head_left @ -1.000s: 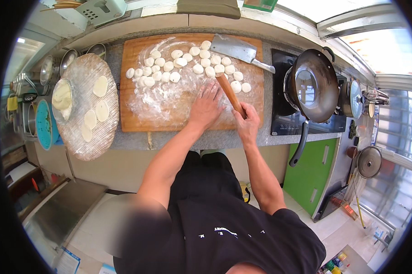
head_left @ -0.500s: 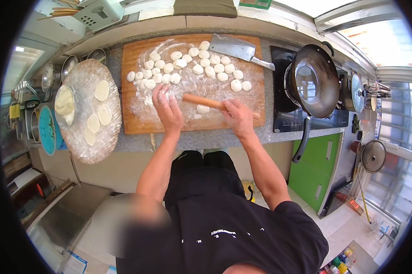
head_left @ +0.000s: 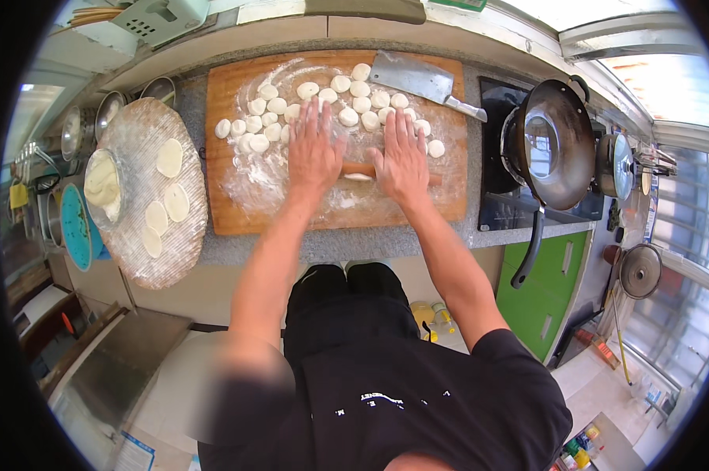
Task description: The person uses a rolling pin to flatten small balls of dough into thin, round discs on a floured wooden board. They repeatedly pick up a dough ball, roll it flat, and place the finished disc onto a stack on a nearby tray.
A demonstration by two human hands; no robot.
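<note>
Left hand [head_left: 314,153] and right hand [head_left: 402,161] lie open over a reddish-brown, cylindrical wooden rolling pin [head_left: 358,169], fingers straight and pointing to the far side, palms laid across the pin rather than curled round it; neither grasps anything. Under the pin's bare middle stretch, in the gap between the hands, sits 1 round, flattened, white dough piece [head_left: 360,177], its near edge showing. The pin's right end juts past the right hand; its left end is hidden. Beneath is a rectangular, flour-dusted brown wooden board [head_left: 449,208]. Around and beyond the fingertips lie many small, round, white dough lumps [head_left: 347,116]; I cannot tell whether the fingertips touch any. At the far right corner rests a grey steel cleaver [head_left: 417,77], handle crossing the board's edge. To the left, an oval, ridged, light-brown tray [head_left: 138,137] bears 4 thin, round, pale dough wrappers [head_left: 176,202]; to the right, a dark metal wok [head_left: 562,157] stands on a black glass hob [head_left: 500,206].
</note>
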